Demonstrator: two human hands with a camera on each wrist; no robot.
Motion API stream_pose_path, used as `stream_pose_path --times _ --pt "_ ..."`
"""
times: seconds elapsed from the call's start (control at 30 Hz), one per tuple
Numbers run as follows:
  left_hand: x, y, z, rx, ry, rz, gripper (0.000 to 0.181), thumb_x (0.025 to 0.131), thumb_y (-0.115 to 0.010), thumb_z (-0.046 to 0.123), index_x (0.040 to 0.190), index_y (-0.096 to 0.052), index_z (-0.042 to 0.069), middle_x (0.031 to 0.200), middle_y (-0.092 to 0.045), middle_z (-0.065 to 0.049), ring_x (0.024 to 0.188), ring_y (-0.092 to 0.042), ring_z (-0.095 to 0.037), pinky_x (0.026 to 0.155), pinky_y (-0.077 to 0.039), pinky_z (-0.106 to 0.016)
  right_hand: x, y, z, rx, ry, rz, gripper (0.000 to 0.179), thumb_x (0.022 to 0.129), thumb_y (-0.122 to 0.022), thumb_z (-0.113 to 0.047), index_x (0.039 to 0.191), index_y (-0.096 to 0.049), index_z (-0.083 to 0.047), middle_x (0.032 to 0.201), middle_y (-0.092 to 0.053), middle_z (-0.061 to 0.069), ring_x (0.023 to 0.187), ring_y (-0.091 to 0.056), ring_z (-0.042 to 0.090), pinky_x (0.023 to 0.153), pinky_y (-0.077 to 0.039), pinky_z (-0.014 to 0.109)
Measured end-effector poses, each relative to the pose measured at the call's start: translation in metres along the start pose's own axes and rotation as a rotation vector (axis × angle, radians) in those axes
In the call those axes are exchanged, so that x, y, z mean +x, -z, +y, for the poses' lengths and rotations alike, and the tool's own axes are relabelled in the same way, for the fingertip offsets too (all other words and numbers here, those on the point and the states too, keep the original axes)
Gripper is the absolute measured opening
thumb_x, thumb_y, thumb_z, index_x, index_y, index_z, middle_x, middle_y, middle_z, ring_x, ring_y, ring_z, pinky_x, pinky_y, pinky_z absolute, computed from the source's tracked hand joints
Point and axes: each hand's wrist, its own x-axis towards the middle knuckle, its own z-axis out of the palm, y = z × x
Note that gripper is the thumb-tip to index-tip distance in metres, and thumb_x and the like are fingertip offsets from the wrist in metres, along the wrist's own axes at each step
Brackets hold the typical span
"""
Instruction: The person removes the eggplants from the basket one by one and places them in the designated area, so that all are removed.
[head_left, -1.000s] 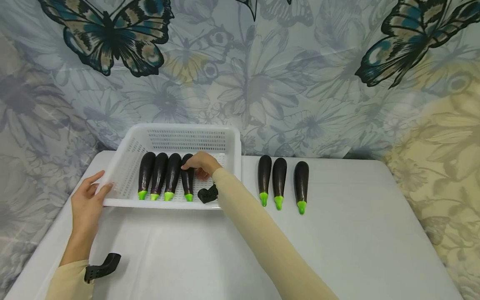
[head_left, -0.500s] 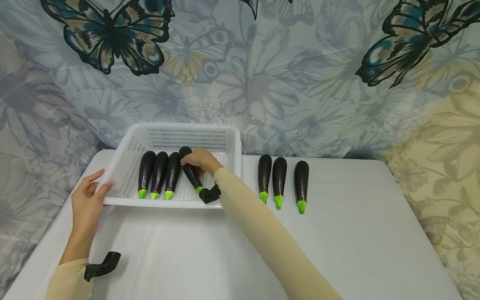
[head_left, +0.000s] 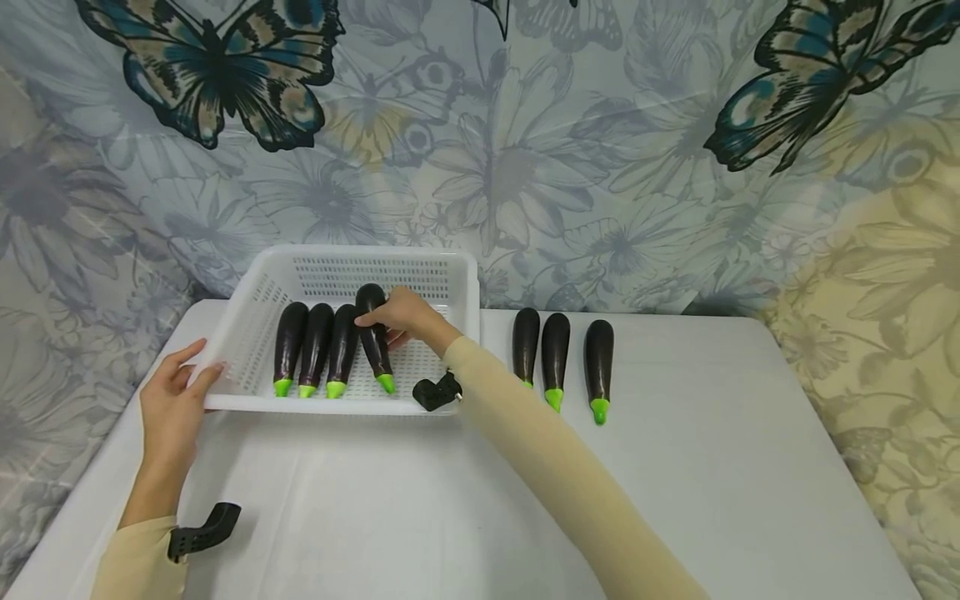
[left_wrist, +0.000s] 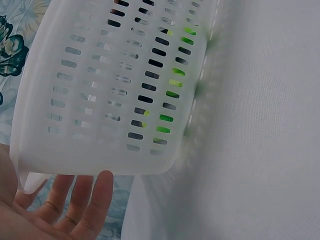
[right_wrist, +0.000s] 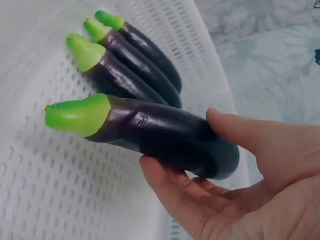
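Observation:
My right hand (head_left: pixel 408 317) holds an eggplant (head_left: pixel 374 342) with a bright green stem end, inside a white slotted plastic basket (head_left: pixel 352 407). In the right wrist view the thumb lies on one side of this eggplant (right_wrist: pixel 150 125) and the fingers on the other, near its thick dark end. Three more eggplants (head_left: pixel 317 346) lie side by side to its left in the basket. At the basket's left end, my left hand (head_left: pixel 176 400) grips the rim. The left wrist view shows its fingers (left_wrist: pixel 97 200) below the rim, against the outer wall (left_wrist: pixel 100 145).
Three eggplants (head_left: pixel 555 354) lie on the white table (head_left: pixel 712 467) right of the basket, partly behind the right sleeve (head_left: pixel 562 467). A patterned butterfly cloth (head_left: pixel 525 167) hangs behind the table. Both wrists carry black mounts (head_left: pixel 202 533).
My right hand has shifted the held eggplant up and back within the basket; its stem end swung right, then partly back. The left hand stays at the rim.

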Motion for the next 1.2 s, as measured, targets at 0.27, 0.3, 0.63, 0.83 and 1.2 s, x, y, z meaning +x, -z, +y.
stream_pose_path --times 0.27,0.3,0.63,0.83,1.2 --pt "0.000 -0.001 -0.001 0.002 0.016 0.010 0.049 0.093 -0.066 0.007 0.140 -0.056 0.017 0.082 -0.060 0.012 0.075 -0.058 0.001 0.054 -0.049 -0.011 -0.013 0.014 0.003 0.046 0.052 -0.044 0.031 0.089 -0.074 -0.021 0.099 -0.054 0.000 0.090 -0.052 0.008 0.086 -0.064 0.029 0.078 -0.058 0.042" --pt "0.000 -0.001 -0.001 0.001 0.016 0.010 0.049 0.093 -0.066 0.007 0.140 -0.056 0.017 0.082 -0.060 0.012 0.074 -0.058 0.001 0.054 -0.049 -0.011 -0.014 0.015 0.004 0.048 0.057 -0.047 0.034 0.089 -0.074 -0.021 0.104 -0.055 0.002 0.094 -0.054 0.010 0.087 -0.064 0.029 0.077 -0.059 0.041" --pt "0.000 -0.003 -0.002 -0.022 0.006 0.007 0.049 0.093 -0.065 0.005 0.140 -0.055 0.015 0.080 -0.061 0.011 0.071 -0.060 0.001 0.052 -0.050 -0.012 -0.027 0.036 0.003 0.159 0.068 -0.078 0.071 0.093 -0.069 -0.023 0.148 -0.032 0.005 0.126 -0.056 0.021 0.108 -0.062 0.035 0.083 -0.057 0.042" --pt "0.002 -0.003 -0.001 -0.031 -0.007 -0.006 0.049 0.093 -0.065 0.006 0.140 -0.055 0.015 0.081 -0.061 0.010 0.071 -0.061 0.001 0.052 -0.050 -0.013 -0.031 0.049 0.008 0.242 0.087 -0.064 0.071 0.093 -0.069 -0.024 0.148 -0.033 0.002 0.114 -0.065 0.018 0.103 -0.065 0.032 0.084 -0.057 0.041" --pt "0.000 -0.002 -0.001 -0.061 -0.013 -0.001 0.047 0.092 -0.066 0.006 0.138 -0.058 0.017 0.079 -0.060 0.009 0.066 -0.060 0.000 0.047 -0.049 -0.015 -0.038 0.057 0.020 0.307 0.161 -0.014 0.068 0.094 -0.068 -0.024 0.148 -0.035 0.000 0.120 -0.063 0.016 0.100 -0.064 0.031 0.080 -0.058 0.038"
